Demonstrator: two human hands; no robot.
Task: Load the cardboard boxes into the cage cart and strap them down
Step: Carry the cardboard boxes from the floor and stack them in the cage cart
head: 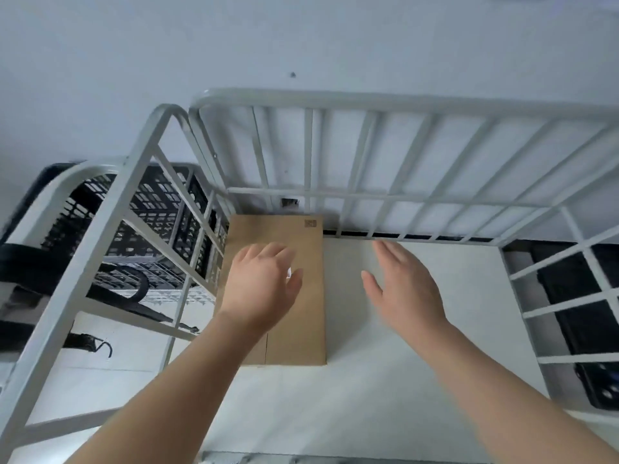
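Looked down into a white tubular-metal cage cart (368,102) filling most of the frame, with a pale wall (301,35) behind it along the top. Found one flat brown rectangular cardboard box (303,316) lying on the cart's pale floor (418,329) at centre frame, tucked against the left side bars and reaching the back bars, with a small printed code (310,224) near its upper right corner.

Saw the left hand (261,286) over the middle of the box, fingers loosely bent and gripping nothing; could not tell whether touching the cardboard. Saw the right hand (405,289) just right of the box above the floor, fingers straight and close together, thumb apart, palm turned toward the box, holding nothing.

Noted a black lattice plastic crate (157,202) outside the bars at left of frame, a black strap (80,341) ending in a hook (108,349) at lower left, and a dark object (582,313) beyond the right bars.
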